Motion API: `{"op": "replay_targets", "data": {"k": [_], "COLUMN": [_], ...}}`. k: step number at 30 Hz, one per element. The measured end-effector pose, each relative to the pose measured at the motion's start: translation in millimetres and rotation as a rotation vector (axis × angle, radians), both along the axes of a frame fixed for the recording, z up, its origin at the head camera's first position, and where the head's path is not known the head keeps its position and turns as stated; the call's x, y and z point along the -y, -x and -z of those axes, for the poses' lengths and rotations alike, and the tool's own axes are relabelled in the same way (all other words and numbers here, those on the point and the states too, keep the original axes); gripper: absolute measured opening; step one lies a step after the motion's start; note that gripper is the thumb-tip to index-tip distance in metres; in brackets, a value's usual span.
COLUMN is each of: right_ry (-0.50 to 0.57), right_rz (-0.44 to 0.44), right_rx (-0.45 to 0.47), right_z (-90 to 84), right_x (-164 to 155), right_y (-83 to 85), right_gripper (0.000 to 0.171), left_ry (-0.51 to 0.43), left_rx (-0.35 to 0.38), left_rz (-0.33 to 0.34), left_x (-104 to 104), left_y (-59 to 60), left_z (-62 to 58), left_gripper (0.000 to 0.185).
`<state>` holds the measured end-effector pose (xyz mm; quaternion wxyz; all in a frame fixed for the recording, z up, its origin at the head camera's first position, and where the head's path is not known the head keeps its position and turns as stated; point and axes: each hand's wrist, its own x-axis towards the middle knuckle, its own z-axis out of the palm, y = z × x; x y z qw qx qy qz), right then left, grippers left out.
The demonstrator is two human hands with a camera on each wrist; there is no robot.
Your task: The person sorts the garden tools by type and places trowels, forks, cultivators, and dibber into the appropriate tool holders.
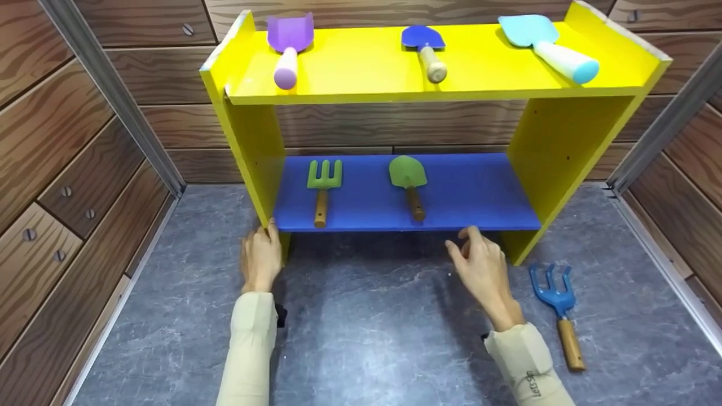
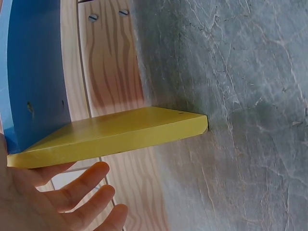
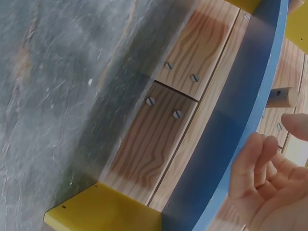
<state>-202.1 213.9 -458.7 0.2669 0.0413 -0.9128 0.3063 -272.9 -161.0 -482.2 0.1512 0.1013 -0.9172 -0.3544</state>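
A yellow shelf unit (image 1: 361, 67) with a blue lower shelf (image 1: 468, 192) stands on the grey floor. My left hand (image 1: 260, 256) rests with straight fingers against the foot of its left side panel (image 2: 120, 132); in the left wrist view the left hand's fingers (image 2: 72, 192) lie spread just beside that panel. My right hand (image 1: 479, 265) hovers at the blue shelf's front edge (image 3: 250, 96), fingers (image 3: 260, 163) loosely curled and holding nothing. On the blue shelf lie a green fork (image 1: 323, 189) and a green trowel (image 1: 409, 183).
A purple scoop (image 1: 289, 48), a blue trowel (image 1: 426, 51) and a light-blue scoop (image 1: 547, 45) lie on the top shelf. A blue rake (image 1: 558, 313) with a wooden handle lies on the floor right of my right hand. Wood-panel walls (image 1: 67, 186) enclose the space.
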Motion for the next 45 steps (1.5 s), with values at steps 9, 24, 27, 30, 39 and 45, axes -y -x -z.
{"op": "replay_targets", "data": {"k": [9, 24, 27, 30, 39, 45], "right_ry": [-0.069, -0.087, -0.094, -0.094, -0.099, -0.119], "right_rz": [0.038, 0.053, 0.055, 0.059, 0.066, 0.090], "right_rx": [-0.023, 0.028, 0.031, 0.032, 0.034, 0.049], "right_z": [4.8, 15.3, 17.9, 19.7, 25.7, 30.8], "right_x": [-11, -26, -28, -31, -42, -51], "right_y": [-7.1, -17.7, -19.8, -21.7, -29.5, -36.7], "right_gripper": [0.015, 0.014, 0.014, 0.014, 0.014, 0.014], "left_ry": [0.002, 0.003, 0.002, 0.004, 0.005, 0.002], "left_rx": [-0.016, -0.012, -0.016, -0.028, -0.027, -0.007], "left_rz": [-0.002, -0.003, -0.004, -0.008, -0.012, -0.007], "left_x": [-1, 0, 0, 0, -1, 0], "left_y": [-1.1, -1.5, -1.6, -1.5, -1.1, -1.4], "left_z": [-0.2, -0.1, 0.3, 0.6, 0.4, -0.6], "left_gripper": [0.052, 0.053, 0.053, 0.053, 0.053, 0.054]}}
